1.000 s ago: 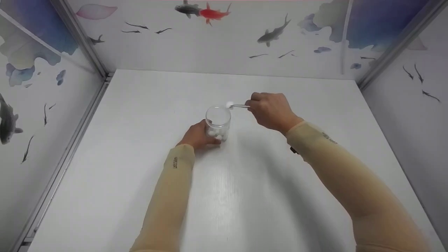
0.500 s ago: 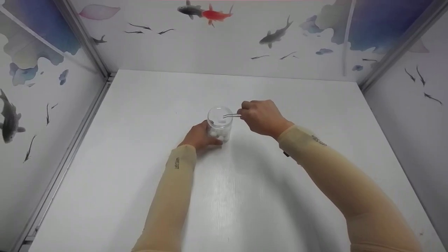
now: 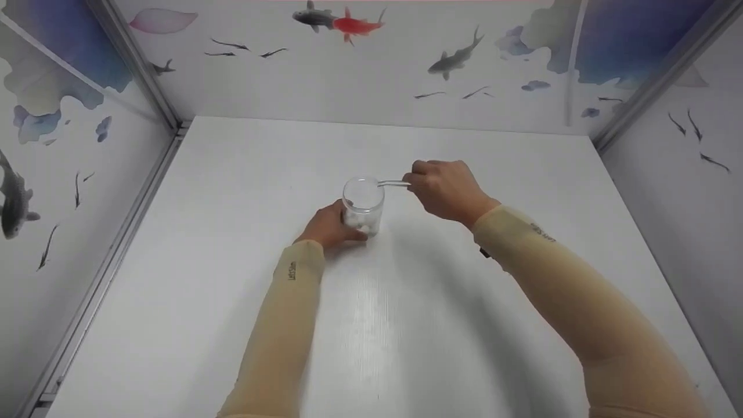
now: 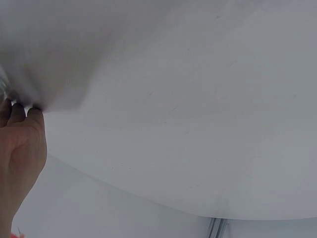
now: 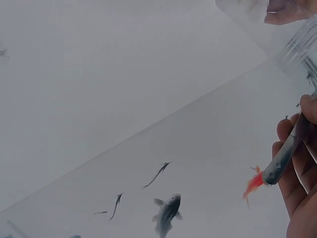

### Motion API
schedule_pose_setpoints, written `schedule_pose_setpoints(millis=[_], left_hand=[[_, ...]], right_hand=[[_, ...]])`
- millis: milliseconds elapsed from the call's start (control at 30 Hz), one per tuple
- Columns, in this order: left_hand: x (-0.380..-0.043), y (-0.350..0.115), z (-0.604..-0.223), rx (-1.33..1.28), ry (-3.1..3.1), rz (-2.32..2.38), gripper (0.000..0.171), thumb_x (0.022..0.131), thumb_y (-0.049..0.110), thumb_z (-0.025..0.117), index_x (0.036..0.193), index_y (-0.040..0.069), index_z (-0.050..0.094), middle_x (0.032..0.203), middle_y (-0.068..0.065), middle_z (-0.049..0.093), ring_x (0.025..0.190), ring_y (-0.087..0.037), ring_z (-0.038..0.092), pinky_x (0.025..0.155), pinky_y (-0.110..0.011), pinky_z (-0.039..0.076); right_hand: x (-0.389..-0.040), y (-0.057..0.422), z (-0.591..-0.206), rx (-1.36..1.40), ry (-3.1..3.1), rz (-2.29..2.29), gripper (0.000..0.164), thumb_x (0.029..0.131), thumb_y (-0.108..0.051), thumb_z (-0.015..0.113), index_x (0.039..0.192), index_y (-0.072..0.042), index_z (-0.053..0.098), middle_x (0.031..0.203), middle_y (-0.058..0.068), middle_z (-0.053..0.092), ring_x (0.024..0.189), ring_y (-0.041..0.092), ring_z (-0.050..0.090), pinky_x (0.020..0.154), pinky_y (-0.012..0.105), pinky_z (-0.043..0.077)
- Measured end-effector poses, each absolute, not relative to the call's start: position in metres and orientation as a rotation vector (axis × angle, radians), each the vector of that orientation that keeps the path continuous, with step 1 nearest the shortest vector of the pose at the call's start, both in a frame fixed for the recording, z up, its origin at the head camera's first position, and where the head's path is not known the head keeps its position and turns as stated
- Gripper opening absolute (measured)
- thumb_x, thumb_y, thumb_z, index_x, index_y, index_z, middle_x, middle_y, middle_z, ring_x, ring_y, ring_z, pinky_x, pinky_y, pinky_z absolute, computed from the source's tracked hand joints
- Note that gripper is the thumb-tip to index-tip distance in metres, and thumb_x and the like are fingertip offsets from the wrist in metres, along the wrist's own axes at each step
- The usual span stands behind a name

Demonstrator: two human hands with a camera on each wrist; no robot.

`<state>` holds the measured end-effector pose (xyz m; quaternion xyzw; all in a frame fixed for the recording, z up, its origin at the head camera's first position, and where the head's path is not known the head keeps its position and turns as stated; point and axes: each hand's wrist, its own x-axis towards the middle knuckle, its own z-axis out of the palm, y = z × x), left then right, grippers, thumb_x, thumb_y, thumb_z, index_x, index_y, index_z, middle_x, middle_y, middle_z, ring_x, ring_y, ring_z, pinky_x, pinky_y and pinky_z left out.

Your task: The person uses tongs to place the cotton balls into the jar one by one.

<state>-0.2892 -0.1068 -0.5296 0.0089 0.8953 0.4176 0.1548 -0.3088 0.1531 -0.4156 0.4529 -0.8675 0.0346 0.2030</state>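
Observation:
In the head view a clear round jar (image 3: 364,204) stands upright on the table, its mouth uncovered, with several white balls like cotton balls (image 3: 355,220) low inside. My left hand (image 3: 329,226) grips the jar from its left side, thumb across the front. Metal tweezers (image 3: 395,183) are pinched in my right hand (image 3: 446,190), to the right of the jar. Their tips lie over the right part of the jar's rim, and no ball shows between them. The right wrist view shows the broad end of the tweezers (image 5: 283,158) between thumb and fingers.
The white tabletop (image 3: 267,168) runs back to an upright wall panel (image 3: 371,87) printed with fish. Side panels (image 3: 691,191) with metal posts border the table on left and right.
The tweezers carried a white ball to the jar's mouth, where it left the tips. My right hand has since drawn back slightly up and right. My left hand stays on the jar.

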Motion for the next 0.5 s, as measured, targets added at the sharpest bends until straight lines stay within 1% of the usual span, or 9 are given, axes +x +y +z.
schedule_pose_setpoints(millis=[100, 200, 333, 500], left_hand=[[-0.289, -0.107, -0.529, 0.034, 2.571, 1.196, 0.083, 0.072, 0.033, 0.092, 0.141, 0.015, 0.05, 0.142, -0.005, 0.055, 0.134, -0.023, 0.046, 0.115, -0.041, 0.032], [-0.289, -0.108, -0.528, 0.041, 2.573, 1.204, 0.083, 0.072, 0.032, 0.092, 0.142, 0.015, 0.05, 0.142, -0.005, 0.055, 0.134, -0.023, 0.046, 0.115, -0.04, 0.033], [-0.289, -0.108, -0.529, 0.043, 2.572, 1.211, 0.082, 0.072, 0.033, 0.092, 0.14, 0.015, 0.051, 0.141, -0.005, 0.056, 0.133, -0.023, 0.047, 0.115, -0.04, 0.033], [-0.289, -0.107, -0.531, 0.069, 2.575, 1.2, 0.083, 0.071, 0.034, 0.092, 0.14, 0.014, 0.05, 0.141, -0.006, 0.056, 0.133, -0.024, 0.047, 0.114, -0.04, 0.034]], right_hand=[[-0.31, 0.168, -0.417, 1.19, -2.435, 0.114, 0.011, 0.09, -0.007, 0.072, 0.1, -0.006, 0.077, 0.081, 0.006, 0.065, 0.066, 0.022, 0.065, 0.046, 0.038, 0.054], [-0.312, 0.186, -0.427, 1.093, -2.489, 0.143, 0.012, 0.089, -0.006, 0.072, 0.1, -0.006, 0.077, 0.082, 0.006, 0.065, 0.065, 0.023, 0.065, 0.047, 0.039, 0.055], [-0.311, 0.209, -0.452, 0.949, -2.596, 0.204, 0.012, 0.088, -0.005, 0.074, 0.099, -0.007, 0.078, 0.081, 0.006, 0.066, 0.065, 0.023, 0.066, 0.05, 0.04, 0.055], [-0.305, 0.223, -0.485, 0.777, -2.752, 0.244, 0.012, 0.087, -0.006, 0.074, 0.097, -0.008, 0.079, 0.082, 0.006, 0.068, 0.07, 0.025, 0.067, 0.055, 0.043, 0.056]])
